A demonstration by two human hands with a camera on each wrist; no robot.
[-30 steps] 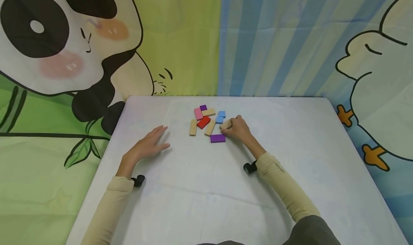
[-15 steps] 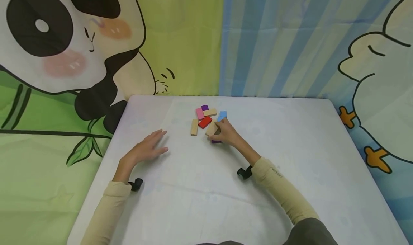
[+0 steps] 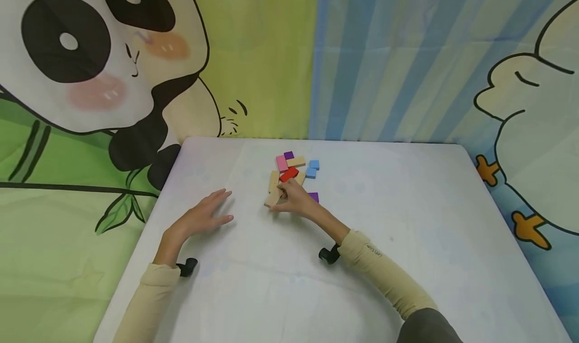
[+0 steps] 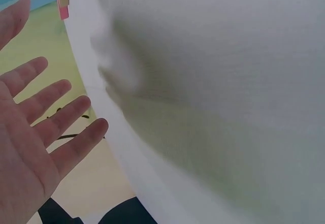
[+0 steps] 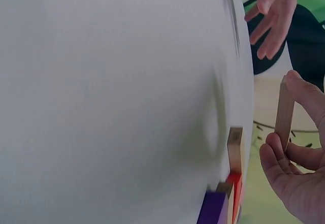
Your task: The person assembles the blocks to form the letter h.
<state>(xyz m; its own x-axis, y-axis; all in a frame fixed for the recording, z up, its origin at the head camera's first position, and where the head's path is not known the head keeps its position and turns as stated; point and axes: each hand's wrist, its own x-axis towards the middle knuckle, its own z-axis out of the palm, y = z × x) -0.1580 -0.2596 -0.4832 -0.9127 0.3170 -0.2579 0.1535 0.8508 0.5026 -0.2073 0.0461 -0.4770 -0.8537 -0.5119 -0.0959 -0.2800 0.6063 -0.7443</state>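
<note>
My right hand (image 3: pixel 296 201) pinches a plain wooden block (image 5: pixel 284 113) by its ends, between thumb and fingers. The held block is off the table in the right wrist view. Beneath and behind this hand lie a red block (image 3: pixel 288 174), a wooden block (image 3: pixel 273 180) and another wooden block (image 3: pixel 300 177), the last partly covered by the hand. A purple block (image 3: pixel 314 197) shows beside the right wrist, partly hidden. My left hand (image 3: pixel 199 219) hovers left of the blocks with fingers spread, holding nothing; its palm (image 4: pixel 20 153) shows in the left wrist view.
Farther back sit a pink block (image 3: pixel 282 163), a small purple block (image 3: pixel 288 155), a wooden block (image 3: pixel 296 161) and two small blue blocks (image 3: pixel 310 173). All rest on a white-covered table (image 3: pixel 253 293). A printed cartoon curtain (image 3: pixel 258 56) hangs behind the far edge.
My right hand has carried the wooden block leftward, from beside the blue blocks past the purple block to the left of the group. The left hand has stayed almost in place.
</note>
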